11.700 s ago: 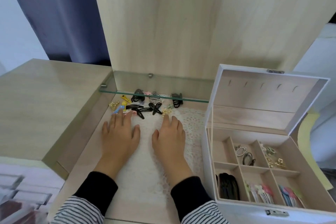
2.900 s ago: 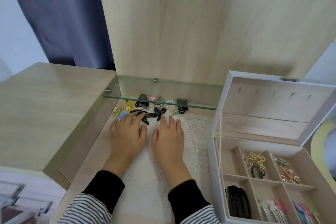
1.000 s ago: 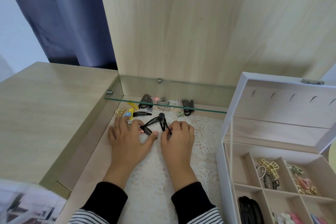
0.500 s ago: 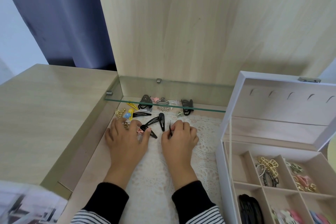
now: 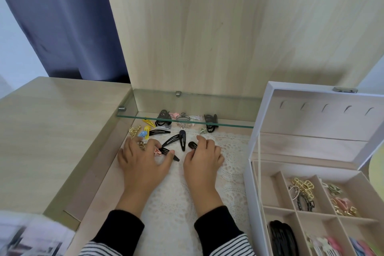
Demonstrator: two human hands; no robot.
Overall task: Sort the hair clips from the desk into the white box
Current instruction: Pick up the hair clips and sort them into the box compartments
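Observation:
Several hair clips lie at the back of the desk recess: black snap clips [image 5: 172,140], yellow ones [image 5: 148,129], a gold one [image 5: 134,130] and dark claw clips [image 5: 211,122] under the glass shelf. My left hand [image 5: 143,160] rests flat on small clips, its thumb touching a black snap clip [image 5: 168,153]. My right hand [image 5: 202,160] has curled fingers pinching the end of another black snap clip [image 5: 192,145]. The white box [image 5: 247,174] stands open at the right, with sorted clips in its compartments.
A glass shelf [image 5: 187,123] spans the recess just above the far clips. The desk's raised wooden lid [image 5: 207,27] stands behind it. A lace doily [image 5: 230,151] covers the recess floor. The box's open lid [image 5: 311,118] leans back. The desk top [image 5: 52,131] extends left.
My right hand has lowered the black clip it held upright, and its end now lies on the doily. My left thumb stays on its black clip.

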